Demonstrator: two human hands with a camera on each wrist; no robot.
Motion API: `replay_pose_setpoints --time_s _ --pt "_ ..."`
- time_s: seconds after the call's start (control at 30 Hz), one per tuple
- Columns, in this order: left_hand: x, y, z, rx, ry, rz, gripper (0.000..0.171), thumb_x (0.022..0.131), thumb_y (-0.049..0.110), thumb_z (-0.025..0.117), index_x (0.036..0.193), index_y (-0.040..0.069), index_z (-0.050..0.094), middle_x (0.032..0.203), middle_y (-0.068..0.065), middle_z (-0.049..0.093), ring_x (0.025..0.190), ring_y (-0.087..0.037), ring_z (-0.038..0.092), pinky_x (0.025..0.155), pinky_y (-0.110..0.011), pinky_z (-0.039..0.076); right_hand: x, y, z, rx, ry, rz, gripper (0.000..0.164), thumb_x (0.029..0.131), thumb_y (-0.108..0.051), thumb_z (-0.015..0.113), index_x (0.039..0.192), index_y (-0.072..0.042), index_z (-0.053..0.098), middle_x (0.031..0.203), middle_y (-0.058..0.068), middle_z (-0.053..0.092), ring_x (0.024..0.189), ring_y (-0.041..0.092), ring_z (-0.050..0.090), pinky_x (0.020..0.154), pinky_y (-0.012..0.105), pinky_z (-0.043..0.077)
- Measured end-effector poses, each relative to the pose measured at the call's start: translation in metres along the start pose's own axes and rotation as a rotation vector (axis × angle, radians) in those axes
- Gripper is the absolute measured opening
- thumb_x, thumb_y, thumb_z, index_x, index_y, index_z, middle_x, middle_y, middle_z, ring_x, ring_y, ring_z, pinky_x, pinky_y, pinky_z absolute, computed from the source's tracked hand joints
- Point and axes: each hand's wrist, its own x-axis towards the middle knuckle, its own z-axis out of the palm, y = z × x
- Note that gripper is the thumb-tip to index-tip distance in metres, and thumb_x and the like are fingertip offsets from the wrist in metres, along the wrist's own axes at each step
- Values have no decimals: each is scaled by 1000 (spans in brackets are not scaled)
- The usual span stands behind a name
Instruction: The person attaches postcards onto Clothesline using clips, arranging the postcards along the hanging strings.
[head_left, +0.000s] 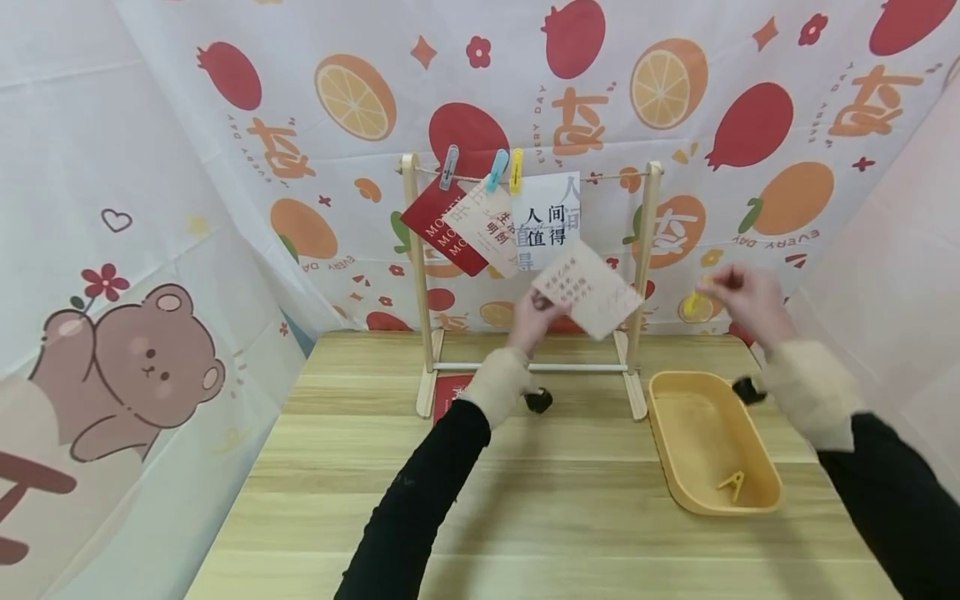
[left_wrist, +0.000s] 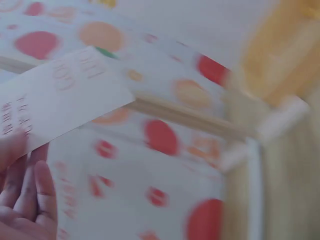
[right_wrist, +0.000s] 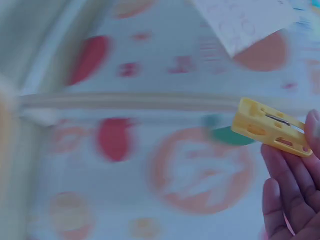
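Note:
My left hand [head_left: 534, 321] pinches a cream printed card [head_left: 590, 290] by its left corner, in front of the wooden rack [head_left: 642, 258]. In the left wrist view the card [left_wrist: 70, 95] sits between thumb and fingers. My right hand [head_left: 750, 304], to the right of the rack, pinches a yellow clothespin [right_wrist: 271, 127] between thumb and fingertips. From the rack's string hang a red card [head_left: 446, 229], a cream card [head_left: 483, 229] and a white card [head_left: 555, 221]. A grey clip [head_left: 449, 167], a blue clip [head_left: 497, 171] and a yellow clip [head_left: 516, 171] hold them.
A yellow tray [head_left: 693, 442] with one yellow clothespin [head_left: 732, 485] in it stands on the wooden table [head_left: 600, 533], right of the rack. Another red card [head_left: 448, 393] lies under the rack, partly behind my left forearm. A fruit-patterned cloth [head_left: 487, 75] hangs behind.

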Motion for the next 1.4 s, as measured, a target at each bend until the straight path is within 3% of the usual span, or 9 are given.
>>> replay_pose_setpoints --time_s 0.07,0.23,0.37,0.47,0.7,0.9,1.2,1.4 --pt "10 17 5 -32 49 54 40 81 -1 66 119 4 54 104 -11 63 89 -20 60 73 -26 50 22 -32 -9 98 36 11 25 85 -29 67 89 -4 61 78 -6 60 72 10 50 62 22 39" --pt "26 47 12 15 108 77 32 84 12 68 112 10 55 96 -3 66 81 -17 61 58 -25 45 67 -103 -15 290 84 -30 12 83 -21 70 86 -10 64 78 -7 60 76 9 53 69 21 39" --pt "32 59 14 -33 116 106 31 84 8 67 112 7 54 98 -6 66 84 -15 60 70 -27 49 94 -143 -3 352 83 -85 14 82 -16 70 88 -5 64 78 -4 61 74 10 54 70 21 43" --pt "36 63 14 -77 131 116 28 84 4 66 110 4 54 97 -8 65 84 -15 60 74 -28 49 108 -160 10 318 73 -88 13 82 -18 70 88 -7 64 80 -4 60 76 10 54 71 22 43" --pt "38 65 11 -81 185 102 23 82 1 67 101 3 54 93 -9 65 79 -12 59 65 -22 47 129 -172 34 253 71 -68 11 83 -18 69 80 -11 61 77 -5 58 73 10 53 66 23 42" --pt "40 63 10 -71 191 108 23 82 -1 66 101 2 53 93 -10 65 77 -11 58 62 -21 46 135 -172 41 197 45 -45 13 84 -18 68 82 -9 60 78 -5 58 74 12 56 68 22 43" --pt "43 63 11 -58 214 116 22 82 0 67 98 4 54 89 -7 65 77 -12 58 63 -23 46 138 -165 41 249 2 7 13 84 -15 68 79 -9 58 74 -6 57 68 7 55 75 28 47" --pt "45 61 11 -68 220 107 21 82 -1 67 97 3 53 89 -10 65 76 -12 57 63 -23 47 140 -163 42 270 -91 34 14 87 -16 64 93 -4 60 82 -2 57 78 15 60 87 34 45"
